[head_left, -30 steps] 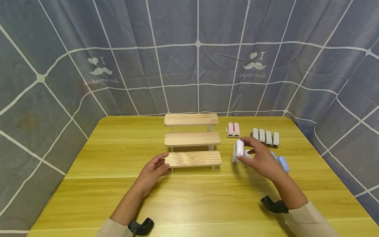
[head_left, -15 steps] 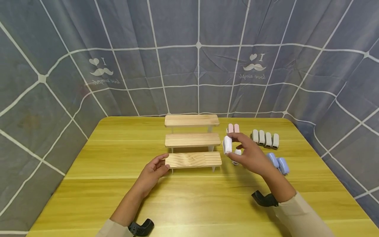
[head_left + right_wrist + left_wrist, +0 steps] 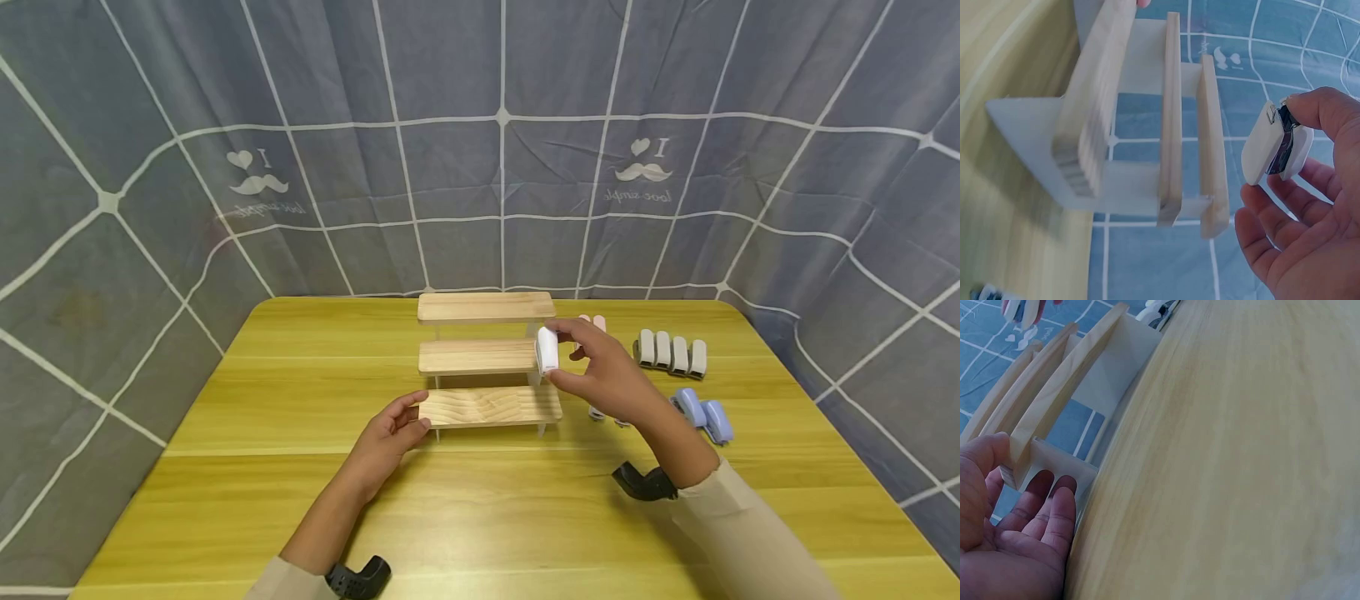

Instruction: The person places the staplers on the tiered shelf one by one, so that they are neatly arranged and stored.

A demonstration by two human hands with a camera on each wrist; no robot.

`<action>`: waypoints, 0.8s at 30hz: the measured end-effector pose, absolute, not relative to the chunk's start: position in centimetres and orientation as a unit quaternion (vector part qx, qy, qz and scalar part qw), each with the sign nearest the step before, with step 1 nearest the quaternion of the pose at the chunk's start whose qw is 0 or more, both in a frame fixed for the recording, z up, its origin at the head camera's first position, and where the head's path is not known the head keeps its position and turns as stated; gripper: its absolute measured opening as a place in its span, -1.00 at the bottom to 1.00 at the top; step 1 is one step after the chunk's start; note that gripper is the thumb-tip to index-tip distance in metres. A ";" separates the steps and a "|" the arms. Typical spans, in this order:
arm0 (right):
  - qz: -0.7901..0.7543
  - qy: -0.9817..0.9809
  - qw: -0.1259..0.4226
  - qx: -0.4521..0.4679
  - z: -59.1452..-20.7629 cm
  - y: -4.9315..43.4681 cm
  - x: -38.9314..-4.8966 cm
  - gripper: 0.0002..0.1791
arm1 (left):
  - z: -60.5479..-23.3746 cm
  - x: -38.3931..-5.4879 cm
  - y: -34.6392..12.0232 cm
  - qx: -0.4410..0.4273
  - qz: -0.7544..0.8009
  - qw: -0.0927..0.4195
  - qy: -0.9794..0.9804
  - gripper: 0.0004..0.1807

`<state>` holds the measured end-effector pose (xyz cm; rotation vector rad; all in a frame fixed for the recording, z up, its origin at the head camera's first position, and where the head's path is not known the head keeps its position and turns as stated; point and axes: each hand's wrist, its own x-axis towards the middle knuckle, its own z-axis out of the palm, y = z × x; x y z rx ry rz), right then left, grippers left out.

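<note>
A small white stapler (image 3: 547, 351) is pinched between the thumb and fingers of my right hand (image 3: 603, 371), held up by the right end of the middle shelf in the head view. Its two white halves and dark metal middle show in the right wrist view, where the stapler (image 3: 1277, 140) is apart from the shelves. My left hand (image 3: 386, 437) grips the left end of the lowest board of a three-step wooden display stand (image 3: 491, 406). In the left wrist view, thumb and index finger lie on either side of that board (image 3: 1054, 403); the other fingers are loosely bent under it.
Right of the stand, pink staplers (image 3: 599, 322) are partly hidden behind my right hand. Several pale grey staplers (image 3: 678, 353) stand in a row farther right, with two blue ones (image 3: 717, 422) in front. White pieces (image 3: 596, 413) show below the right hand. A grid-patterned curtain (image 3: 450, 167) encloses the table.
My right hand has carried the white stapler leftward and slightly away, from the group on the right to the stand's middle shelf. The left hand has stayed on the stand.
</note>
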<state>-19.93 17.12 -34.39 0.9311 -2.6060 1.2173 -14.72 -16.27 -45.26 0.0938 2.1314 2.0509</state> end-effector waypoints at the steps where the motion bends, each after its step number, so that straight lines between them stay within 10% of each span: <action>1: 0.404 -0.859 0.056 0.311 -34.3 16.9 -20.1 -0.34 | -45.4 -14.7 -16.3 0.031 0.689 0.091 0.718 -0.46; 24: 0.411 -0.841 0.056 0.349 -32.1 8.5 -24.7 -0.34 | -45.2 -14.7 -16.2 0.033 0.695 0.084 0.713 -0.45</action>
